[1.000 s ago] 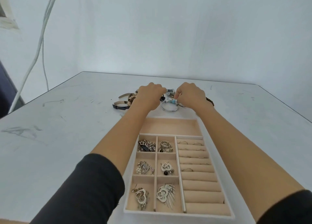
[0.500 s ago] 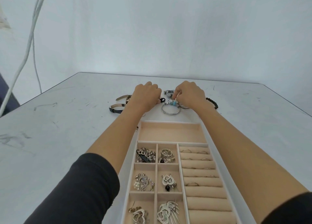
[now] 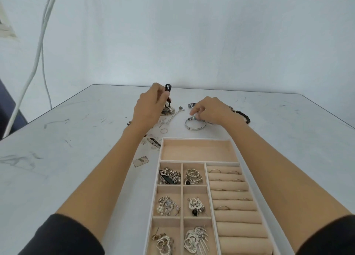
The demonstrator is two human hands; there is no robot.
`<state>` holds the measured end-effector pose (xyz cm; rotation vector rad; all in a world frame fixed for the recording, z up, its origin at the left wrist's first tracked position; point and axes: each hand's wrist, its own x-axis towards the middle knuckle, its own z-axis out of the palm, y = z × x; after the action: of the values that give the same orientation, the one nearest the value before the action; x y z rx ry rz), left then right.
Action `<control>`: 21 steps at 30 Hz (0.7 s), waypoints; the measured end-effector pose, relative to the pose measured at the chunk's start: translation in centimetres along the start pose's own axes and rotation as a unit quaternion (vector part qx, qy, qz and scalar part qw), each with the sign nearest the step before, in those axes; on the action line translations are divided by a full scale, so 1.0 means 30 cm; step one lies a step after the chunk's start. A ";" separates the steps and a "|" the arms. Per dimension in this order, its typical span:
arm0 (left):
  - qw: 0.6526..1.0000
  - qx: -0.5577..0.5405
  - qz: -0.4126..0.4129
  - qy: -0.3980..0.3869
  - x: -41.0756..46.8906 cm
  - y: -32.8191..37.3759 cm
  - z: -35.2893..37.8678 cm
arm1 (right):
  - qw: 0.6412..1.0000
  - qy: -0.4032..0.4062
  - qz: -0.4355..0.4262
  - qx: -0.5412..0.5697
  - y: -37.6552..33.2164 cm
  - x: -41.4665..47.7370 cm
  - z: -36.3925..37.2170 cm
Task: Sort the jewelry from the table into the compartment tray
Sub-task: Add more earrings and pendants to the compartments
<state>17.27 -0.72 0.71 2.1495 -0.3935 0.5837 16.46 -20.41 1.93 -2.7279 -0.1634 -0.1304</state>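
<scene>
Pick-up step. Left hand (image 3: 151, 108) raised, pinching dark cord bracelet (image 3: 168, 87) above loose jewelry (image 3: 172, 116) on table (image 3: 76, 158), beyond compartment tray (image 3: 197, 139). Right hand (image 3: 211, 110) curled over silver bangle (image 3: 195, 127): pinch or touch, cannot tell. Next, likely: carry bracelet to bare long far compartment (image 3: 197, 151), release low. Bracelet's lower part hidden behind fingers; tray's near end cut off.

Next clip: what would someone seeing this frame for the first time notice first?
The left hand holds a dark jewelry piece up above the far middle of the table. Beside it, the right hand touches a silver bangle lying on the table. Nearer the camera, the compartment tray holds chains, earrings and rings, and its long far compartment is bare.
</scene>
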 end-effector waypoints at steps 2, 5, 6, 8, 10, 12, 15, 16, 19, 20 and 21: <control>0.999 -0.047 -0.004 0.009 -0.026 0.010 -0.014 | 1.000 -0.008 -0.013 -0.019 -0.008 -0.003 0.012; 0.995 -0.097 0.003 0.025 -0.043 0.041 -0.045 | 0.999 0.004 -0.020 -0.045 -0.015 -0.003 0.020; 0.993 -0.114 0.008 0.033 -0.046 0.052 -0.058 | 0.999 0.010 -0.020 -0.049 -0.016 -0.002 0.021; 0.989 -0.140 0.020 0.045 -0.055 0.073 -0.080 | 0.998 0.014 -0.024 -0.062 -0.016 -0.001 0.024; 0.986 -0.156 0.027 0.047 -0.074 0.094 -0.098 | 0.998 0.020 -0.027 -0.060 -0.015 -0.003 0.028; 0.986 -0.159 0.029 0.043 -0.097 0.108 -0.112 | 0.999 0.036 -0.027 -0.028 -0.015 -0.012 0.027; 0.987 -0.157 0.027 0.037 -0.134 0.123 -0.132 | 0.995 0.068 -0.020 0.063 -0.015 -0.031 0.016; 0.986 -0.157 0.027 0.038 -0.146 0.127 -0.139 | 0.992 0.074 -0.016 0.104 -0.015 -0.039 0.011; 0.984 -0.169 0.022 0.047 -0.176 0.137 -0.158 | 0.973 0.092 0.010 0.214 -0.024 -0.065 -0.014; 0.984 -0.172 0.019 0.051 -0.184 0.141 -0.164 | 0.965 0.096 0.018 0.242 -0.027 -0.073 -0.023; 0.983 -0.176 0.016 0.055 -0.191 0.143 -0.170 | 0.956 0.097 0.025 0.277 -0.031 -0.081 -0.031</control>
<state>9.07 1.27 3.17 1.7675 -0.4355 0.5997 13.87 -20.17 2.86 -2.1432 -0.0606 -0.2905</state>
